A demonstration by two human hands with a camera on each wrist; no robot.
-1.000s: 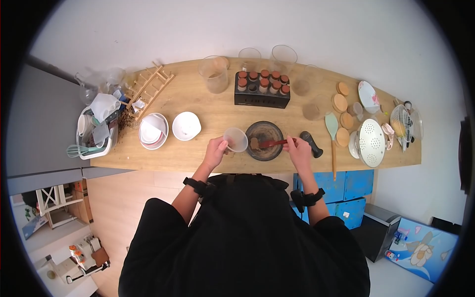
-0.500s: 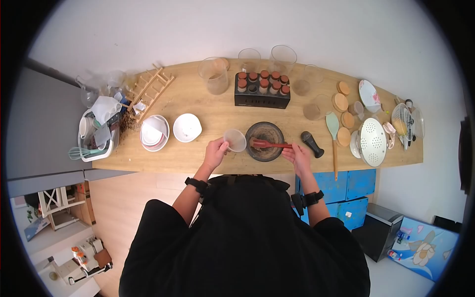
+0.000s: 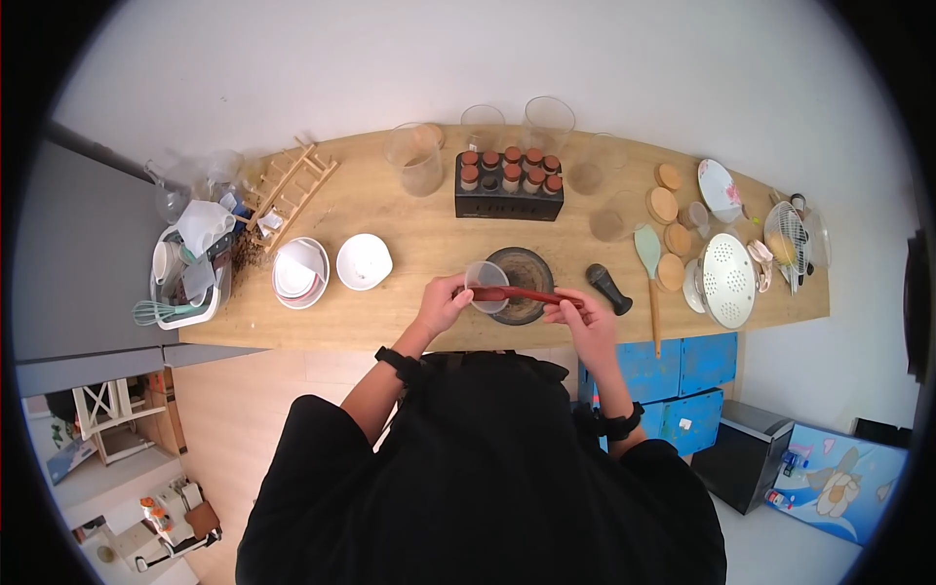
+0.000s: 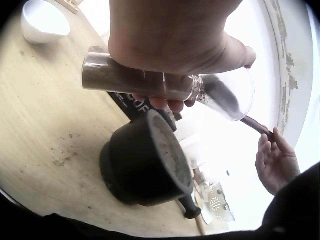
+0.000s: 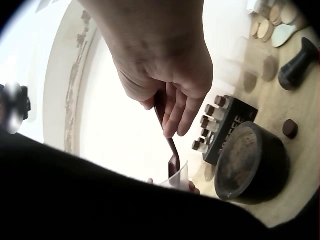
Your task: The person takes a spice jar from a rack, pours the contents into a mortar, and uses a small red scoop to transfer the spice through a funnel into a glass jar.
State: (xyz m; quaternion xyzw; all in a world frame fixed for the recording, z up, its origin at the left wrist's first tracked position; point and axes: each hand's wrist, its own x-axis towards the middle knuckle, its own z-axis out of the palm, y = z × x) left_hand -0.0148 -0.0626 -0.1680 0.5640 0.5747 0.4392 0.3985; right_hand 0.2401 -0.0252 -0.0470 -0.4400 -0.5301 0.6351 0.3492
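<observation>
My left hand [image 3: 444, 307] grips a glass tube [image 4: 140, 80] part-filled with brown powder. A clear plastic funnel [image 4: 240, 92] sits in the tube's mouth. With my right hand [image 3: 590, 322] I pinch the handle of a dark red spoon [image 3: 531, 294]. Its head is inside the funnel, seen through the clear wall in the left wrist view. Just beyond both hands stands a black mortar [image 4: 140, 165] with brown powder coating its inside. The black pestle [image 3: 606, 290] lies on the table to the mortar's right.
Behind the mortar, a black rack [image 3: 509, 205] holds several capped tubes. A brown cap [image 5: 290, 128] lies near the mortar. White bowls [image 3: 365, 263] stand at left; a green spatula [image 3: 647, 252], wooden lids [image 3: 662, 205] and a white colander [image 3: 728, 281] lie right. Clear jars [image 3: 419, 171] line the back.
The spoon has risen out of the mortar and moved left into the funnel, with my right hand following. My left hand has shifted slightly right, bringing the funnel over the mortar's near-left rim.
</observation>
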